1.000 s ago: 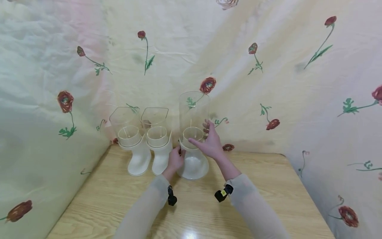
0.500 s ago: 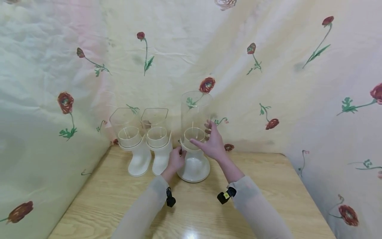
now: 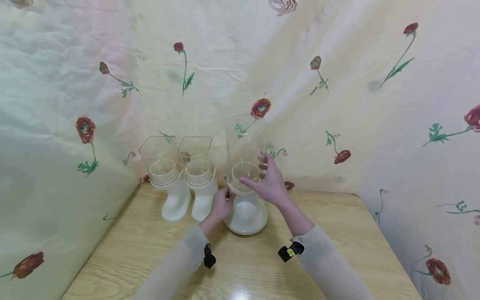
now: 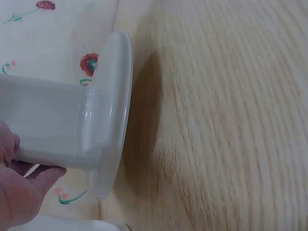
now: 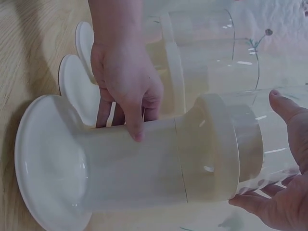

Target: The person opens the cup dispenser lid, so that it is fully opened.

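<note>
Stand (image 3: 246,204) with a clear tube (image 3: 245,143) on top: head view puts it mid-table (image 3: 337,241), near the back, just right of a neighbour stand (image 3: 204,196); left hand (image 3: 221,204) pinches the stem low on its left, right hand (image 3: 271,183) curled in a wide C round the tube, thumb in front, fingers behind. Main risk, my read: tall and top-heavy, so tipping if the hands pull unevenly; left knuckles could also knock the neighbour. Left wrist view: round base (image 4: 118,110) faces the table with shadow alongside, can't tell if it's lifted or flat. Right wrist view: thin seam (image 5: 180,161) across the stem; if it's a joint, a loose fit could part under a pull on the tube. Orientation: base down, tube up, long axis roughly vertical; wrist cams show it sideways
</note>
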The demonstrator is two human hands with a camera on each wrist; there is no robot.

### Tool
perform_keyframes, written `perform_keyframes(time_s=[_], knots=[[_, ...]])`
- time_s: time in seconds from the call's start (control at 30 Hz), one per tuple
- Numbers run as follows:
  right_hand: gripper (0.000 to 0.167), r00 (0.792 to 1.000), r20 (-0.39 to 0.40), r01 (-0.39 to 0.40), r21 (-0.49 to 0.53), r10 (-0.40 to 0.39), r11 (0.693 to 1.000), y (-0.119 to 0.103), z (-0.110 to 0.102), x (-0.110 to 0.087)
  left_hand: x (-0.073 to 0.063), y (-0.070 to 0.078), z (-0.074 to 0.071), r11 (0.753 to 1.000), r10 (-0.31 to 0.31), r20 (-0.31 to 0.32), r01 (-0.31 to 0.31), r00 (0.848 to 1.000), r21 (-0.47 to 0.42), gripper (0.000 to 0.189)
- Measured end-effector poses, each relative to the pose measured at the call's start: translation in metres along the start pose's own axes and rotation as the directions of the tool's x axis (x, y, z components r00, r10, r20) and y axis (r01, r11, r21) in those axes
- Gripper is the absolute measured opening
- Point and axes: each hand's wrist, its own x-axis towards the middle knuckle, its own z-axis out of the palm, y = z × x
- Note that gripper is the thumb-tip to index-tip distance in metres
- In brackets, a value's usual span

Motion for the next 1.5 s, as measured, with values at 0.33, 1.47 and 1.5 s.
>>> perform_keyframes(time_s=[0.33,1.47,1.5], knots=[[0.112,1.000,-0.010,0.014,-0.031,-0.015,0.999,-0.014,-0.013,-0.017,-0.013,0.006,-0.008,0.998,0.055,0.048,-0.056,0.997,0.009,0.016],[0.095,0.995,0.067,0.085,-0.079,-0.080,0.993,-0.032,-0.041,-0.084,-0.090,0.035,-0.022,0.997,0.061,0.204,-0.050,0.977,-0.062,0.024],[0.095,0.994,0.070,0.088,-0.079,-0.083,0.993,-0.031,-0.041,-0.086,-0.092,0.035,-0.021,0.997,0.062,0.206,-0.050,0.977,-0.061,0.024]])
